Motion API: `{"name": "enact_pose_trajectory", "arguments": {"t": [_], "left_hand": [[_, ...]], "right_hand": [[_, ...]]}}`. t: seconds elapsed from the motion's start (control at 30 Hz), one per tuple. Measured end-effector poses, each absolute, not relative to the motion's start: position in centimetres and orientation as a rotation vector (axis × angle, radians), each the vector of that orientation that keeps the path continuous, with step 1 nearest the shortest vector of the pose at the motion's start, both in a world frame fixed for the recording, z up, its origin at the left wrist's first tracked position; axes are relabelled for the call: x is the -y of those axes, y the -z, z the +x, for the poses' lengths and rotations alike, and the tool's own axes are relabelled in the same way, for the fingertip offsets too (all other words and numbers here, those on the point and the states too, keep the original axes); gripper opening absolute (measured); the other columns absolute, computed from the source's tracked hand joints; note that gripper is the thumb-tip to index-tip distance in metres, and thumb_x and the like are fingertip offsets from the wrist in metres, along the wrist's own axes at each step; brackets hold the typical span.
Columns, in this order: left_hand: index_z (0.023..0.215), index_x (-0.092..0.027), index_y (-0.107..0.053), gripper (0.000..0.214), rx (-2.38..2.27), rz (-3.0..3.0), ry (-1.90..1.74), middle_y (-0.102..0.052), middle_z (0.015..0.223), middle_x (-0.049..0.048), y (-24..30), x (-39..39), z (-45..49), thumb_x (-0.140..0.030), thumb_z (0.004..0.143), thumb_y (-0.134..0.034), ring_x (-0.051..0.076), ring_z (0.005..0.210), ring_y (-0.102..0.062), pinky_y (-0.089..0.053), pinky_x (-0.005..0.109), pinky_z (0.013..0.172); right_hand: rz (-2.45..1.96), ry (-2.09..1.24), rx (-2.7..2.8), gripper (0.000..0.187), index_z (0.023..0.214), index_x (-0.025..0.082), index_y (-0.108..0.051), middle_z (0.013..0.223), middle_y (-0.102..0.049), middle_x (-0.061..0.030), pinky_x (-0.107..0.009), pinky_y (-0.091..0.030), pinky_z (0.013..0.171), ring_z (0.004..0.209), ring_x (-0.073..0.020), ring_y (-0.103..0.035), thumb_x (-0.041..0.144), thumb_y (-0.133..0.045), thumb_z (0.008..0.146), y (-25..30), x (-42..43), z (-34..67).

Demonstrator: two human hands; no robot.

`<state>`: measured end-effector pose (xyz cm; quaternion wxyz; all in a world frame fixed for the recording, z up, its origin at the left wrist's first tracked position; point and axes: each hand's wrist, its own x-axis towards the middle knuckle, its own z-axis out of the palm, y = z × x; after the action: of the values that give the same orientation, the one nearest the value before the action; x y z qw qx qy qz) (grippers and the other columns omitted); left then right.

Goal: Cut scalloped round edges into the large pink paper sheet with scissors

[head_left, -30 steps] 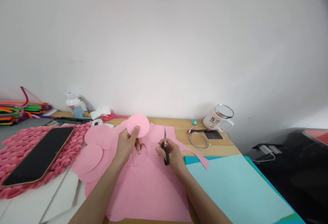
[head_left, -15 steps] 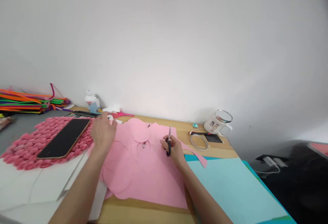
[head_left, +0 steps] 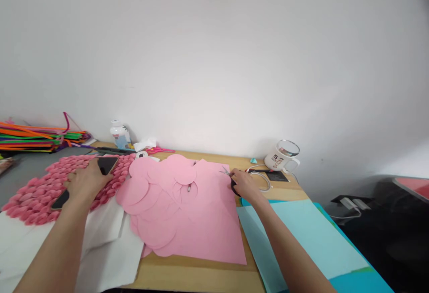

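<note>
My left hand [head_left: 85, 179] reaches across the black smartphone [head_left: 109, 164], its fingers at one long edge and its thumb near the other. The phone lies on a mat of pink ruffled petals [head_left: 38, 190]. In my right hand [head_left: 246, 183] is a pair of scissors [head_left: 235, 187] with dark handles, blades apart and pointing left over the pink paper sheet [head_left: 214, 221]. Cut pink paper circles [head_left: 157, 230] overlap on the sheet's left side. A pencil [head_left: 189, 187] is partly covered by a small circle.
Light blue sheets [head_left: 308, 239] lie at the right. Behind them stand a white mug [head_left: 281, 156] and a coiled white cable [head_left: 264, 181]. Along the back are pink scissors [head_left: 161, 150], a white bottle [head_left: 120, 134] and colourful pipe cleaners [head_left: 36, 136]. White paper [head_left: 110, 257] covers the front left.
My left hand has moved left and down, from beside the paper circles onto the phone. My right hand has shifted right with the scissors, whose blades now point left instead of up.
</note>
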<state>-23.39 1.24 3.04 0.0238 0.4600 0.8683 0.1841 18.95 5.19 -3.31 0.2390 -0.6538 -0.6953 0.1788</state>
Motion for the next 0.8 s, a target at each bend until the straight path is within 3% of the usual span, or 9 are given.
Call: {"name": "enact_pose_trajectory", "arguments": {"t": [0.1, 0.2, 0.37, 0.47, 0.57, 0.67, 0.7, 0.8], "left_hand": [[0.132, -0.013, -0.030, 0.078, -2.788, 1.297, -0.373, -0.036, 0.128, 0.0326, -3.1, -1.6, -23.0, -0.050, 0.068, -0.053, 0.050, 0.114, -0.037, -0.030, 0.052, 0.088], [0.133, -0.015, -0.028, 0.081, -2.829, 1.293, -0.391, -0.035, 0.130, 0.0311, -2.8, -2.0, -23.2, -0.054, 0.067, -0.053, 0.048, 0.114, -0.038, -0.032, 0.049, 0.086], [0.135, -0.015, -0.025, 0.083, -2.810, 1.313, -0.454, -0.032, 0.132, 0.0344, -2.0, -1.9, -23.8, -0.051, 0.067, -0.055, 0.053, 0.116, -0.031, -0.033, 0.062, 0.076], [0.129, -0.008, -0.036, 0.077, -2.812, 1.489, -0.743, -0.030, 0.134, 0.0323, -2.2, -1.6, -22.5, -0.041, 0.063, -0.061, 0.053, 0.122, -0.021, -0.027, 0.066, 0.081], [0.116, -0.007, -0.049, 0.055, -2.318, 1.832, -1.323, -0.044, 0.127, 0.0236, -2.4, -1.5, -19.0, -0.027, 0.065, -0.055, 0.037, 0.122, -0.033, -0.024, 0.053, 0.098], [0.111, -0.016, -0.052, 0.044, -2.021, 1.881, -1.304, -0.060, 0.110, 0.0111, -1.8, -1.5, -13.9, -0.031, 0.070, -0.048, 0.024, 0.104, -0.054, -0.039, 0.040, 0.093], [0.113, -0.015, -0.050, 0.047, -1.747, 1.773, -1.263, -0.061, 0.106, 0.0107, -1.3, -1.5, -12.1, -0.031, 0.069, -0.050, 0.023, 0.098, -0.057, -0.041, 0.039, 0.091], [0.101, -0.016, -0.057, 0.037, -1.510, 1.754, -1.103, -0.067, 0.087, 0.0065, 0.3, -1.3, -7.9, -0.029, 0.066, -0.051, 0.020, 0.080, -0.064, -0.051, 0.033, 0.075]], "right_hand": [[-1.844, -0.456, 2.001, 0.031, 0.086, 0.017, -0.062, 0.085, -0.065, -0.0090, -0.026, -0.033, 0.066, 0.085, -0.0238, -0.057, 0.009, -0.070, 0.057, 3.6, -5.2, 18.8], [-1.882, -0.427, 2.065, 0.033, 0.089, 0.017, -0.061, 0.086, -0.065, -0.0080, -0.025, -0.032, 0.063, 0.082, -0.0222, -0.058, 0.009, -0.070, 0.058, 3.6, -5.5, 18.8], [-1.896, -0.401, 2.113, 0.028, 0.084, 0.018, -0.062, 0.078, -0.066, -0.0053, -0.024, -0.031, 0.056, 0.074, -0.0207, -0.059, 0.014, -0.072, 0.058, 3.6, -6.3, 19.1], [-1.879, -0.390, 2.111, 0.025, 0.080, 0.019, -0.062, 0.075, -0.067, -0.0036, -0.023, -0.031, 0.055, 0.072, -0.0196, -0.059, 0.013, -0.072, 0.057, 3.7, -6.4, 19.2], [-1.856, -0.365, 2.081, 0.023, 0.079, 0.019, -0.062, 0.073, -0.067, -0.0038, -0.022, -0.032, 0.055, 0.071, -0.0194, -0.059, 0.011, -0.069, 0.058, 3.7, -6.2, 19.0], [-1.836, -0.331, 2.021, 0.022, 0.080, 0.017, -0.062, 0.072, -0.067, -0.0054, -0.023, -0.032, 0.053, 0.069, -0.0204, -0.059, 0.009, -0.064, 0.060, 3.4, -5.8, 18.6], [-1.824, -0.325, 2.000, 0.022, 0.080, 0.017, -0.062, 0.071, -0.067, -0.0055, -0.023, -0.032, 0.053, 0.068, -0.0203, -0.059, 0.009, -0.063, 0.061, 3.2, -5.7, 18.5], [-1.761, -0.325, 1.939, 0.020, 0.080, 0.018, -0.061, 0.070, -0.067, -0.0035, -0.022, -0.033, 0.051, 0.064, -0.0181, -0.059, 0.010, -0.058, 0.061, 1.7, -5.2, 18.1]]}}
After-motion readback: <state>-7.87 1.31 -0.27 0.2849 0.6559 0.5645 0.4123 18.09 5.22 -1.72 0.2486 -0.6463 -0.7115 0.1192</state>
